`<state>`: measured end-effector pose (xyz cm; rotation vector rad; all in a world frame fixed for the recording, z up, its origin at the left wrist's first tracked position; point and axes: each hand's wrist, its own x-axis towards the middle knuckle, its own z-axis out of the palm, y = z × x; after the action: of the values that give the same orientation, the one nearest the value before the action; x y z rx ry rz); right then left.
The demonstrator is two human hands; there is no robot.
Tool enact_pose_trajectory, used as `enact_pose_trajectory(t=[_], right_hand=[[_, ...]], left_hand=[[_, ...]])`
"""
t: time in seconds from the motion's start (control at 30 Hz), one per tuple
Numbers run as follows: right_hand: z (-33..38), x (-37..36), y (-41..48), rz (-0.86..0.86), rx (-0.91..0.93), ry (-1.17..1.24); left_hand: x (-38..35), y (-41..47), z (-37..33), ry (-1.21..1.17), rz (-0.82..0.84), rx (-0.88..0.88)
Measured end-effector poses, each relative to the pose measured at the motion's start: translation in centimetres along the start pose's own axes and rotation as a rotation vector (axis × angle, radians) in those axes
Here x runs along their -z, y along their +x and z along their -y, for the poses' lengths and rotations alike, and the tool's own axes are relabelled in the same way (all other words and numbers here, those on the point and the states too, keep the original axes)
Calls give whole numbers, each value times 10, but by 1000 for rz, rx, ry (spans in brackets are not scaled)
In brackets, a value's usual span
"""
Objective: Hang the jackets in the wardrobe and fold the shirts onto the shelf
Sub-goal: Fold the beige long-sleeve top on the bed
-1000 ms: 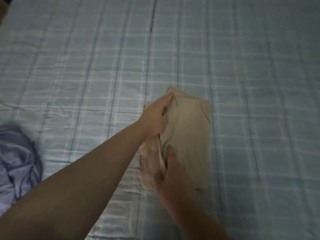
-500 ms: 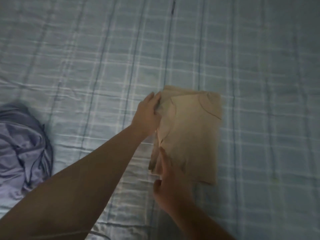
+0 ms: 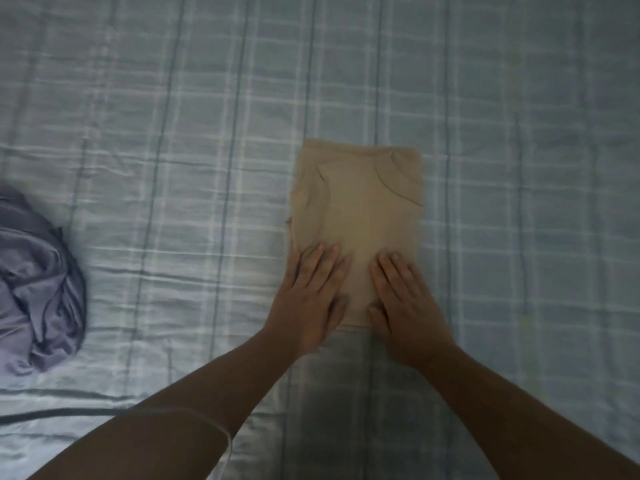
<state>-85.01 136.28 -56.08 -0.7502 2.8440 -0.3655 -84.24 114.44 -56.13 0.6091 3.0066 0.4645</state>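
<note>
Surface: the bed (image 3: 173, 133), under a lightly creased blue-grey checked sheet, fills the view.
Left: my left grip (image 3: 308, 299) lies flat, fingers straight and spread, pressing the near left part of the tan shirt (image 3: 363, 209).
Right: my right grip (image 3: 405, 306) lies flat just beside it, fingers straight, on the near right part.
Side: a purple garment (image 3: 38, 289) sits crumpled at the bed's left edge, well apart.
Shirt: folded into a narrow rectangle on the bed, neckline at the far end.

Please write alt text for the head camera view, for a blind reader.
A left hand and right hand press flat on a folded beige shirt on a blue checked bedsheet. A crumpled purple garment lies at left.
</note>
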Motion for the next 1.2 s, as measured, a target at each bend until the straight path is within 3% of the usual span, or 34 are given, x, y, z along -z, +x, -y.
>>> enact_pose_trajectory(t=[0.23,0.47,0.63,0.87,1.07,1.2], right_hand=[[-2,0,-1,59,7,-39],[-9,24,-1,312,143,-199],[11,27,-5,232,68,-237],[24,19,-51,178,43,-231],[69,8,-161,385,34,-111],[85,12,-178,573,-28,-69]], left_hand=[[1,0,-4,37,138,23],[15,1,5,205,327,-108],[19,0,-4,284,298,-125],[24,-40,-32,187,355,-118],[26,-141,-91,123,545,-139],[36,-153,-106,105,784,-73]])
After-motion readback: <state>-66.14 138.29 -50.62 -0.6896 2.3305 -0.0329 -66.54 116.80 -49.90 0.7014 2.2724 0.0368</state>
